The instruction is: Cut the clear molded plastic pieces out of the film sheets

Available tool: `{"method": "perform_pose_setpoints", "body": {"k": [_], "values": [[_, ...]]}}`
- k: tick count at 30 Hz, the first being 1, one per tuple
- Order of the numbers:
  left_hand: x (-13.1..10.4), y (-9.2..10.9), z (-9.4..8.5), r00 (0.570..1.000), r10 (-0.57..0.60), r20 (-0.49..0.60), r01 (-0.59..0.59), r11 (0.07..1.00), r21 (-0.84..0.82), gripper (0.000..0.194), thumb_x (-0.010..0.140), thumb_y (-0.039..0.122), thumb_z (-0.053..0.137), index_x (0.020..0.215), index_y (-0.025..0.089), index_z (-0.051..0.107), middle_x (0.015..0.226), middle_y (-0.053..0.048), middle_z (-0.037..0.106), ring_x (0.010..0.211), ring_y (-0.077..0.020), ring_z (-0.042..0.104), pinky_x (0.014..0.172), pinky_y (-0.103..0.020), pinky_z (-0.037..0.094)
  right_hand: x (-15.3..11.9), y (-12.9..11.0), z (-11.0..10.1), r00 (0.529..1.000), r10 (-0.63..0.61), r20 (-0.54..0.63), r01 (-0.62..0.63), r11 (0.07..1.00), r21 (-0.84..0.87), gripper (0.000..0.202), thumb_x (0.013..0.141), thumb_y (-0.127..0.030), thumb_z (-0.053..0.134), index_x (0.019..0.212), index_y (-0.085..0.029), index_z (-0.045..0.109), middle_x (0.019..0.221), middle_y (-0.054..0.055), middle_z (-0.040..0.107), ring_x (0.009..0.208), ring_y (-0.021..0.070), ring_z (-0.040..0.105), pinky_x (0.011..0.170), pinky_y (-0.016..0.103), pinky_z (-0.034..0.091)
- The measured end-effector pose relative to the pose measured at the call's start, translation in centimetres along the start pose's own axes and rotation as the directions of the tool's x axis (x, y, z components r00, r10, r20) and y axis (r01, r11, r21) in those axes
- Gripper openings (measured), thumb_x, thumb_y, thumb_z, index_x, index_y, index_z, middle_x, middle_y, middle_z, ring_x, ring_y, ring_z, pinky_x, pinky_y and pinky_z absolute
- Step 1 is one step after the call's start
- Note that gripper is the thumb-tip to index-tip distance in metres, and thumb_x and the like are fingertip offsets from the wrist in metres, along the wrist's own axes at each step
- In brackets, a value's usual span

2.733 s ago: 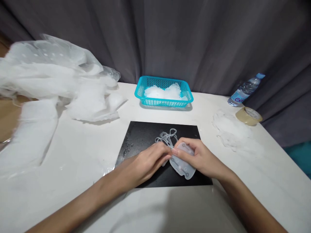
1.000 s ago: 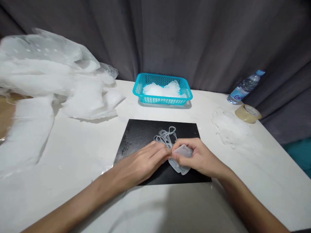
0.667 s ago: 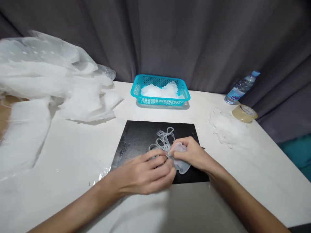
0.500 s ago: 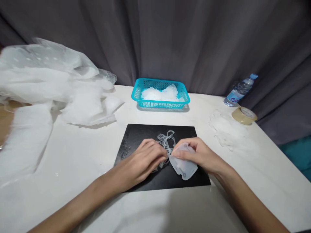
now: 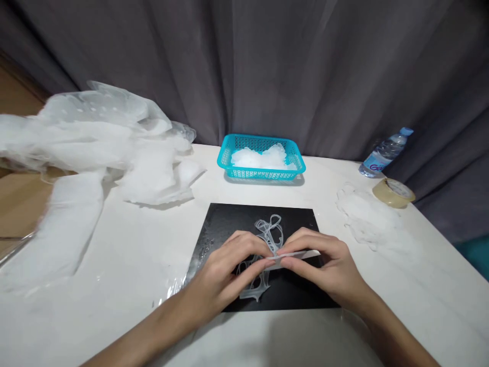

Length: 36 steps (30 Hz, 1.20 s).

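Observation:
Between my two hands is a thin, translucent silicone-like sheet piece (image 5: 310,253), turned nearly edge-on. My left hand (image 5: 233,262) pinches its left end between thumb and fingers. Close beside it, my right hand (image 5: 328,260) grips the same piece, thumb below and fingers above, hiding much of it. Stringy clear trimmings (image 5: 272,232) lie behind and below the fingers on a black board (image 5: 301,293). Whether the piece is still joined to those strands cannot be made out.
A blue basket (image 5: 263,174) with whitish translucent pieces stands at the back. Left are crumpled white plastic bags (image 5: 141,173) and a cardboard box (image 5: 26,204). On the right are a water bottle (image 5: 385,155), a tape roll (image 5: 393,192) and a clear scrap pile (image 5: 369,219).
The piece has turned from showing its flat face to nearly edge-on. My left hand has left the trimmings and now pinches the piece too. The whole view has shifted slightly.

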<state>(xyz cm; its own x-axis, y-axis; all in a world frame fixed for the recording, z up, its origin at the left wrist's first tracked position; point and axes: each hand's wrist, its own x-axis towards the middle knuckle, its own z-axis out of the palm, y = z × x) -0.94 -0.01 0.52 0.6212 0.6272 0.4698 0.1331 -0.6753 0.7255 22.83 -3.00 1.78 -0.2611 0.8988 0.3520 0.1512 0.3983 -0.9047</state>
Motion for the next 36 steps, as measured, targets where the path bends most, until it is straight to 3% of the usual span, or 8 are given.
{"method": "perform_pose_setpoints", "body": {"k": [4,10,12,15,17,19,26,36], "values": [[-0.1,-0.3,-0.1,0.991,0.136,-0.015,-0.134,0.988,0.074,0.024,0.103,0.005,0.060,0.121,0.020,0.063,0.108,-0.006,0.072,0.102,-0.0189,0.064,0.097,-0.033,0.050,-0.1,0.3,0.2,0.970,-0.239,-0.039,0.234,0.966,-0.109,0.022,0.091,-0.006,0.077,0.107,-0.022,0.080,0.092,0.003,0.079,0.086,0.0180,0.071,0.080,0.034,0.058],[-0.1,0.2,-0.1,0.990,0.138,-0.027,-0.134,0.985,0.111,0.024,0.100,0.010,0.069,0.122,0.020,0.063,0.107,-0.006,0.073,0.100,-0.0191,0.065,0.098,-0.034,0.050,-0.1,0.4,0.6,0.917,-0.399,-0.026,0.378,0.887,-0.264,0.026,0.092,-0.003,0.075,0.112,-0.019,0.077,0.091,0.005,0.078,0.085,0.0185,0.070,0.077,0.033,0.057],[-0.1,0.3,-0.1,0.992,0.123,-0.033,-0.120,0.989,0.088,0.023,0.102,0.008,0.066,0.121,0.020,0.063,0.104,-0.004,0.074,0.098,-0.0178,0.065,0.095,-0.032,0.050,-0.2,0.4,0.7,0.931,-0.365,-0.024,0.344,0.896,-0.280,0.028,0.093,-0.005,0.074,0.117,-0.020,0.075,0.094,0.005,0.078,0.087,0.0180,0.069,0.079,0.032,0.057],[-0.3,0.2,0.1,0.998,0.046,-0.052,-0.045,0.999,0.029,0.020,0.104,0.006,0.060,0.117,0.022,0.063,0.103,-0.003,0.073,0.098,-0.0168,0.065,0.091,-0.029,0.050,-0.4,0.4,0.4,0.992,-0.122,0.009,0.121,0.957,-0.264,0.029,0.092,-0.016,0.079,0.119,-0.022,0.070,0.101,0.004,0.076,0.092,0.0188,0.070,0.083,0.032,0.057],[-0.4,0.0,0.2,0.998,-0.001,-0.056,0.001,1.000,0.007,0.020,0.105,0.007,0.059,0.115,0.023,0.062,0.104,-0.002,0.072,0.100,-0.0166,0.065,0.091,-0.029,0.050,-0.5,0.5,0.0,0.998,0.046,0.043,-0.033,0.964,-0.262,0.016,0.095,-0.022,0.077,0.110,-0.023,0.071,0.098,0.002,0.075,0.090,0.0185,0.071,0.081,0.030,0.056],[-0.4,0.0,0.2,0.998,-0.017,-0.059,0.018,1.000,0.017,0.020,0.104,0.007,0.058,0.115,0.024,0.061,0.106,-0.002,0.071,0.102,-0.0166,0.065,0.093,-0.029,0.050,-0.6,0.7,-0.3,0.995,0.088,0.047,-0.072,0.961,-0.267,0.002,0.100,-0.024,0.071,0.101,-0.023,0.070,0.094,0.002,0.073,0.086,0.0176,0.070,0.077,0.029,0.055],[-0.1,0.2,-0.2,0.999,-0.004,-0.042,0.011,0.985,0.175,0.020,0.102,0.012,0.065,0.117,0.024,0.061,0.105,-0.002,0.072,0.100,-0.0182,0.065,0.092,-0.030,0.049,-0.6,1.1,0.2,0.961,-0.241,0.137,0.277,0.849,-0.450,0.018,0.105,-0.011,0.054,0.116,-0.021,0.066,0.099,0.006,0.071,0.088,0.0209,0.062,0.078,0.036,0.051],[-0.2,-0.5,-0.7,0.998,0.062,-0.030,-0.053,0.967,0.247,0.021,0.103,0.005,0.060,0.114,0.023,0.063,0.107,-0.003,0.071,0.101,-0.0188,0.063,0.095,-0.033,0.046,-0.7,1.1,0.4,0.926,-0.367,0.094,0.349,0.729,-0.589,0.022,0.102,-0.006,0.054,0.115,-0.019,0.066,0.097,0.007,0.068,0.084,0.0202,0.062,0.074,0.033,0.053]]}}
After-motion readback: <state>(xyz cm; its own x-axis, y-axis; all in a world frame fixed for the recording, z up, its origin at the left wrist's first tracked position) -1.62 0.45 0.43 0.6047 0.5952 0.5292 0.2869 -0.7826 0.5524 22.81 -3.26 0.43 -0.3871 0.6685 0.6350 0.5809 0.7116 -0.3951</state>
